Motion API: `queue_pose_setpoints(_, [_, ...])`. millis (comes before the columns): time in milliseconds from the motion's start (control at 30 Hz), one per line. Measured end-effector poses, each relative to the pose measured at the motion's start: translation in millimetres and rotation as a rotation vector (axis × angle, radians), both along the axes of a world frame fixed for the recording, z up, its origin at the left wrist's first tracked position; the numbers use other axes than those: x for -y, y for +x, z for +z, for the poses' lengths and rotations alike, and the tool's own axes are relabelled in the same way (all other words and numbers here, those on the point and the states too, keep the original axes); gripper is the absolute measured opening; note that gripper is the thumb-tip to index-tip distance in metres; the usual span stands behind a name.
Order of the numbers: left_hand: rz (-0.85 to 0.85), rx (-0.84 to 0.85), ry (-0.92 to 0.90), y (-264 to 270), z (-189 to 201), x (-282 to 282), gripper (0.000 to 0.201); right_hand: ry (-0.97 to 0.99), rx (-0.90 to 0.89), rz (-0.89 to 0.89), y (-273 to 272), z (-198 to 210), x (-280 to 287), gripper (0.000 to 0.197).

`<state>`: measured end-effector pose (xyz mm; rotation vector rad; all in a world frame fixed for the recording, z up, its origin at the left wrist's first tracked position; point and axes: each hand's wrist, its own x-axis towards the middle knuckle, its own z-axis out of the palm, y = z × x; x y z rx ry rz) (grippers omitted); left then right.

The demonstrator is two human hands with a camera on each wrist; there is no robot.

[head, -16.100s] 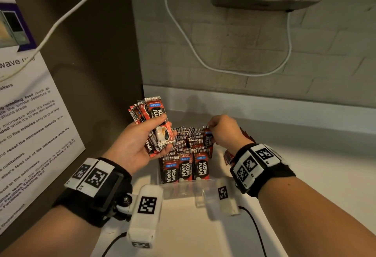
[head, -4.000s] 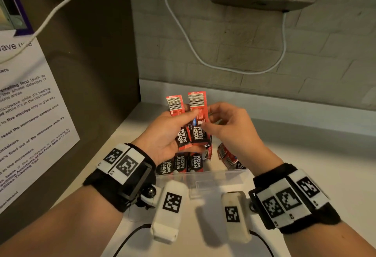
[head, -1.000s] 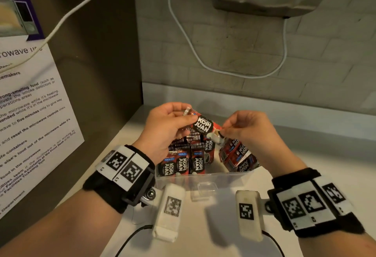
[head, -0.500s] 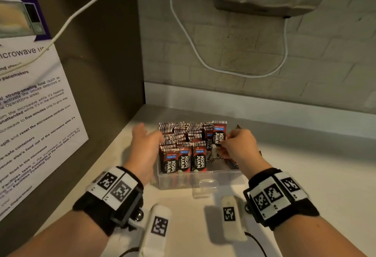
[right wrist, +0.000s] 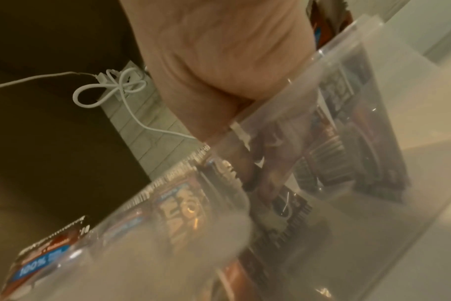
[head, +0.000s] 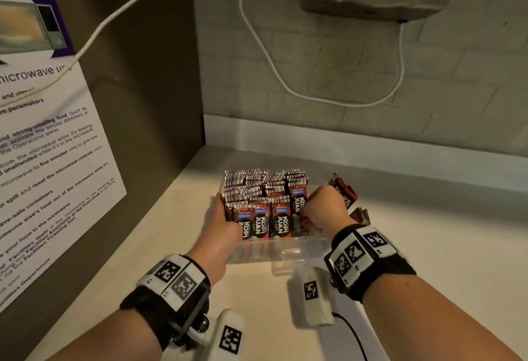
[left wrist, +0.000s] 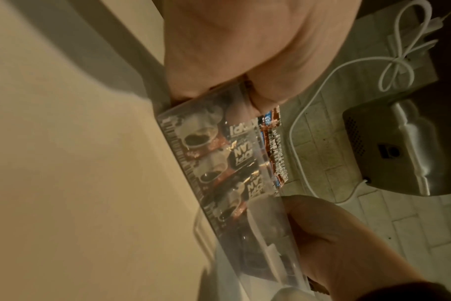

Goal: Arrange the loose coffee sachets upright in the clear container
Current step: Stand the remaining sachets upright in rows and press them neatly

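Resting on the pale countertop (head: 428,246), the clear rectangular plastic container (head: 257,249) carries rows of upright red-and-black coffee sachets (head: 281,219). Left hand (head: 224,225) grips its left wall; right hand (head: 324,207) dips inside, fingers curled, contents unclear. Loose red sachets (head: 344,190) lie just right of it.

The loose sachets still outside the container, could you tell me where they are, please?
In the head view, the loose sachets lie on the counter, right of the clear container, just beyond the right hand.
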<state>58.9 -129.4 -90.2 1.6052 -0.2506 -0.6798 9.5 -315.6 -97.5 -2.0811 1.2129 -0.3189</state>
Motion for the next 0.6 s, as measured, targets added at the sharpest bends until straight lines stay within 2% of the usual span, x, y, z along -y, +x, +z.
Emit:
queue_pose_setpoints(100, [-0.016,-0.003,-0.007,0.6,-1.6,0.5,0.082,-0.006,-0.036,0.003,1.4,0.4,-0.7,0.012])
queue_pose_setpoints(400, [-0.021,-0.008,0.020,0.2,-2.4,1.5,0.071,-0.028,-0.007,0.009,6.1,-2.3,-0.9,0.014])
queue_pose_setpoints(600, [-0.027,-0.017,0.012,-0.1,-2.0,0.0,0.074,-0.089,-0.090,0.092,5.1,-4.6,-4.6,0.028])
